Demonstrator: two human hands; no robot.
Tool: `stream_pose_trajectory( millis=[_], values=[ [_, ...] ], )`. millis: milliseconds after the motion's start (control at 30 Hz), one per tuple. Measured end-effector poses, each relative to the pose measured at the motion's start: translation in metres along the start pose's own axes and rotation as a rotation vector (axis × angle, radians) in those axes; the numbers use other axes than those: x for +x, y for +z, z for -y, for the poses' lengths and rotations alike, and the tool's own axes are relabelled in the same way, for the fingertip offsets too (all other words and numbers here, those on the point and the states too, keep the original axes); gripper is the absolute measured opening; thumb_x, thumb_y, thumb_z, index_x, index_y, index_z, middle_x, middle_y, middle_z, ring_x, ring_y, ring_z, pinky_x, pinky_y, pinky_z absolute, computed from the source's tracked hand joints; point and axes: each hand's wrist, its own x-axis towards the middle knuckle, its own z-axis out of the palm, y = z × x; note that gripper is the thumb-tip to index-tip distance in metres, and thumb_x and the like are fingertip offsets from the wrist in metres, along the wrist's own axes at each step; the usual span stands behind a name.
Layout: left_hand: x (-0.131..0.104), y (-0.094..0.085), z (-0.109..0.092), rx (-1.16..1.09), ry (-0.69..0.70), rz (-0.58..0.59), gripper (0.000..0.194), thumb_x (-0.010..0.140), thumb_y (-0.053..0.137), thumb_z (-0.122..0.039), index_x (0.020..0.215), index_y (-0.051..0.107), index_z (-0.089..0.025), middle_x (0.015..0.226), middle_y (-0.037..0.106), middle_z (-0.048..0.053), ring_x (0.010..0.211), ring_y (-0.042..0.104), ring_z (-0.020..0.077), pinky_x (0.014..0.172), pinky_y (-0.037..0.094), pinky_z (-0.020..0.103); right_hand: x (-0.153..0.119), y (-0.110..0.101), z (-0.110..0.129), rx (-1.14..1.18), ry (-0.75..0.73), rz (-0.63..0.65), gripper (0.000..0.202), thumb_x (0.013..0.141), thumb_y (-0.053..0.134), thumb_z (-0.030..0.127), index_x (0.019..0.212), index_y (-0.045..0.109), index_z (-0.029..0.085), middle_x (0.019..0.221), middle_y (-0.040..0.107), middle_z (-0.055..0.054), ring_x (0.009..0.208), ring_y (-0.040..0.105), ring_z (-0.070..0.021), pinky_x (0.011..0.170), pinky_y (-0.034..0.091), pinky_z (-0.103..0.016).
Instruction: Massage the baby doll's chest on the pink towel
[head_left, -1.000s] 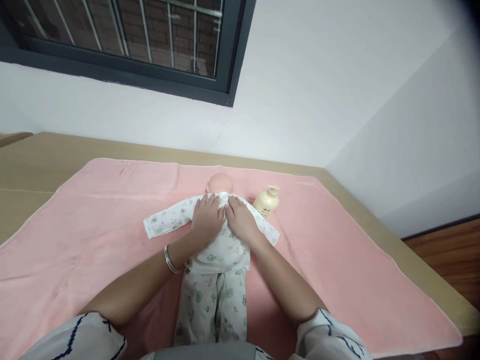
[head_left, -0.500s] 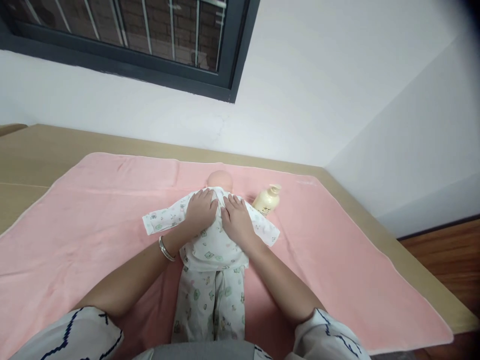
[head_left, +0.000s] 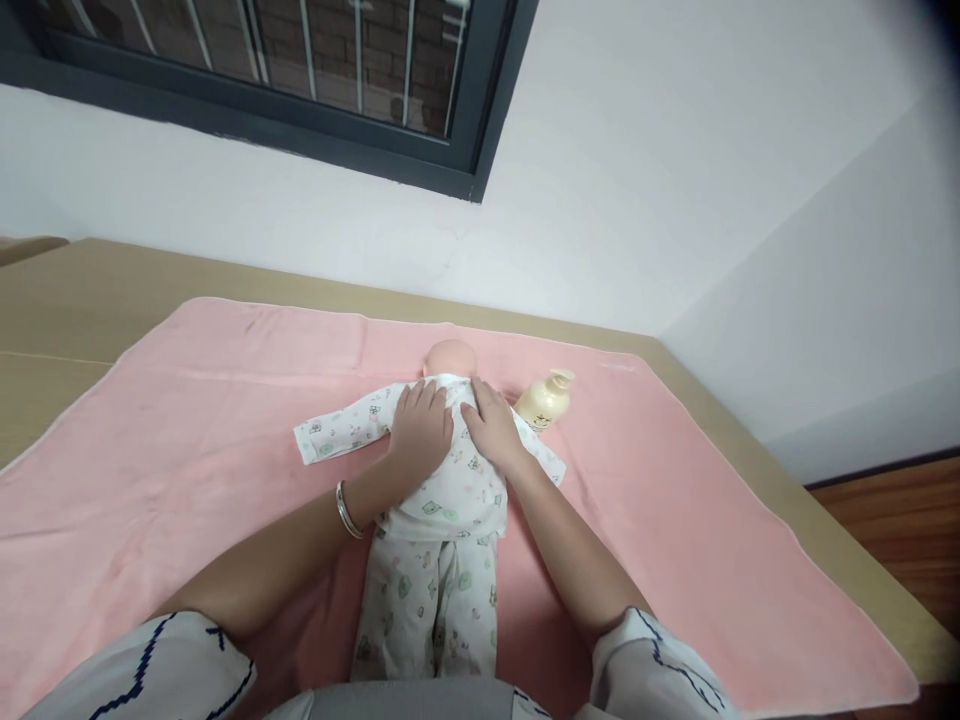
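Head camera view, with the clothed doll as the centre of the clock: toward nine o'clock spreads the pink blanket, laid over a tan surface, and at eleven, up on the wall, sits a dark window frame. The doll's printed sleeve reaches out toward ten. Just right of it the left hand, a silver bangle on its wrist, lies flat on the upper torso, fingers slightly parted and pointing to twelve, pinching nothing that shows. The patterned trousers run down to six, and the bare round head is at twelve; which way up the doll lies, I cannot tell. Toward one to two, the right hand rests on the other side of the torso, open, thumb angled away from the fingers. Beyond it at two o'clock, the cream pump bottle lies tilted beside the doll's other sleeve. The step in hand looks like steady palm contact on both sides of the upper body; any onward move would call for light, even pressure, with the shirt kept from bunching.
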Motion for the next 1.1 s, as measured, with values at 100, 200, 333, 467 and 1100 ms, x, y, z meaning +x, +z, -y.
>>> stream_pose_trajectory(
  millis=[100,200,333,467,1100],
  values=[
    [-0.001,-0.003,-0.001,-0.041,0.082,0.025,0.039,0.096,0.038,-0.021,0.127,0.059,-0.01,0.132,0.063,0.018,0.13,0.053,0.0296,0.114,0.039,0.05,-0.001,-0.002,0.003,-0.031,-0.074,-0.016,0.057,0.095,0.034,0.023,0.15,0.039,0.007,0.154,0.043,-0.017,0.148,0.031,-0.0304,0.121,0.023,-0.053],
    [0.007,-0.003,0.012,-0.056,-0.02,0.058,0.041,0.097,0.039,-0.028,0.128,0.059,-0.01,0.131,0.064,0.018,0.128,0.054,0.0305,0.112,0.042,0.049,-0.012,0.001,0.016,-0.073,-0.122,-0.013,0.056,0.093,0.03,0.015,0.145,0.046,0.006,0.153,0.044,-0.018,0.147,0.034,-0.0281,0.122,0.021,-0.052],
    [0.019,-0.006,0.031,-0.036,0.011,0.163,0.039,0.099,0.036,-0.031,0.123,0.061,-0.013,0.13,0.064,0.019,0.125,0.056,0.0308,0.107,0.045,0.051,-0.034,0.007,0.034,-0.092,-0.193,-0.007,0.055,0.092,0.035,0.015,0.146,0.046,0.006,0.155,0.042,-0.018,0.149,0.028,-0.0298,0.122,0.023,-0.054],
    [0.011,-0.019,0.018,0.074,0.045,0.25,0.041,0.097,0.034,-0.025,0.128,0.058,-0.012,0.134,0.06,0.021,0.128,0.054,0.033,0.105,0.044,0.052,-0.03,0.005,0.031,-0.025,-0.179,-0.011,0.049,0.101,0.033,0.026,0.144,0.05,0.011,0.152,0.046,-0.015,0.149,0.03,-0.0291,0.121,0.026,-0.052],
    [0.004,-0.018,-0.003,-0.023,0.043,0.228,0.045,0.097,0.037,-0.026,0.135,0.057,-0.014,0.146,0.056,0.011,0.141,0.041,0.0336,0.115,0.035,0.055,-0.001,-0.005,0.003,0.072,-0.067,0.003,0.049,0.1,0.035,0.032,0.14,0.056,0.014,0.152,0.048,-0.012,0.144,0.04,-0.0258,0.12,0.031,-0.046]
  ],
)
